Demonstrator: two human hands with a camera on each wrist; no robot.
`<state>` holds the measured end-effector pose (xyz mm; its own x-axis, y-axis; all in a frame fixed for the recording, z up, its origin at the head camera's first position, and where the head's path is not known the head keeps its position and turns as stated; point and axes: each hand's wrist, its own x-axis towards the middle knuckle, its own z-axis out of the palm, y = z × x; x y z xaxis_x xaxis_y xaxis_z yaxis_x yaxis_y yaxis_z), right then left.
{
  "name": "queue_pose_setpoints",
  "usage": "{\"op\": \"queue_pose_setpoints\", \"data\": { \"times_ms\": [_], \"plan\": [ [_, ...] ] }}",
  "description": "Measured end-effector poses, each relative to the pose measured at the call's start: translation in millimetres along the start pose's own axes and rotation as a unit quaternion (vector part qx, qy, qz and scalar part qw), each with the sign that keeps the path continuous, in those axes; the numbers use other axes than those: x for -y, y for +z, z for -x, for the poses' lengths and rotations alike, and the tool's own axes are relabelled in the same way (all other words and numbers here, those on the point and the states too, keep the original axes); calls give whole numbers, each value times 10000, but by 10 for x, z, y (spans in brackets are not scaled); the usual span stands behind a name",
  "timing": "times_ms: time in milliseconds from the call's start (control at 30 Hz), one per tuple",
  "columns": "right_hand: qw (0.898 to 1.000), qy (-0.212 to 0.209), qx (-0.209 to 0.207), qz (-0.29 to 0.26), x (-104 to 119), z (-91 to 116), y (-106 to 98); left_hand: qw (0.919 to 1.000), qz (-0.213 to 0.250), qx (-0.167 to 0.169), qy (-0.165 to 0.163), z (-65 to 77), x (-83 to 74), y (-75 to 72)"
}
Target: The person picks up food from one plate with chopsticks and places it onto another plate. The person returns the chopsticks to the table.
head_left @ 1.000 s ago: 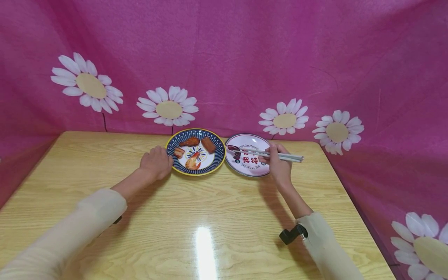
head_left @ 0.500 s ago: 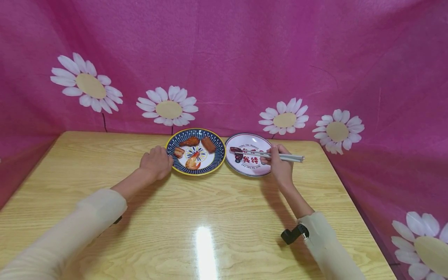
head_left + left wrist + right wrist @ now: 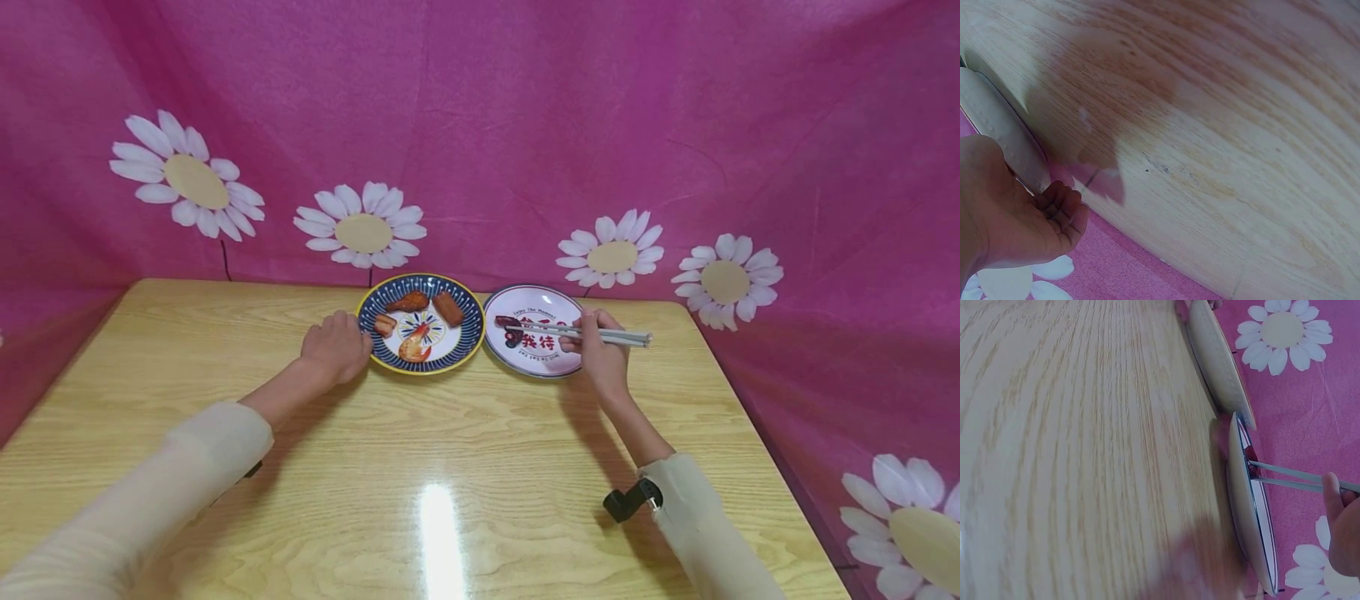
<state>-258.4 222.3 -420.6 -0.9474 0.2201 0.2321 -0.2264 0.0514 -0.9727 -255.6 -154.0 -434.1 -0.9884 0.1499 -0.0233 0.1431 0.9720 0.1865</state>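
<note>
My right hand holds a pair of metal chopsticks over the white plate with red lettering. Their tips meet a dark red, glossy food piece on the left part of that plate; the right wrist view shows the chopstick tips on either side of the food piece. My left hand, fingers curled, grips the left rim of the blue patterned plate with a yellow edge. On this plate lie a shrimp, a drumstick, a brown block and a small striped meat piece.
The two plates stand side by side near the back edge of the wooden table. Behind it hangs a pink cloth with large white flowers. A black wrist camera sits at the right sleeve.
The chopstick tips and the dark red piece have shifted slightly to the right on the white plate. My left hand stays at the blue plate's rim.
</note>
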Motion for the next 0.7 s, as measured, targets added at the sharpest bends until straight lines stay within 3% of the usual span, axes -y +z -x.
{"op": "queue_pose_setpoints", "data": {
  "times_ms": [400, 700],
  "plan": [
    [9999, 65, -114, 63, -5, 14, -3, 10000, -64, 27, 22, -1, 1, -5],
    [9981, 29, -270, 547, -11, 8, -16, 10000, -40, 53, 17, -8, 1, 0]
  ]
}}
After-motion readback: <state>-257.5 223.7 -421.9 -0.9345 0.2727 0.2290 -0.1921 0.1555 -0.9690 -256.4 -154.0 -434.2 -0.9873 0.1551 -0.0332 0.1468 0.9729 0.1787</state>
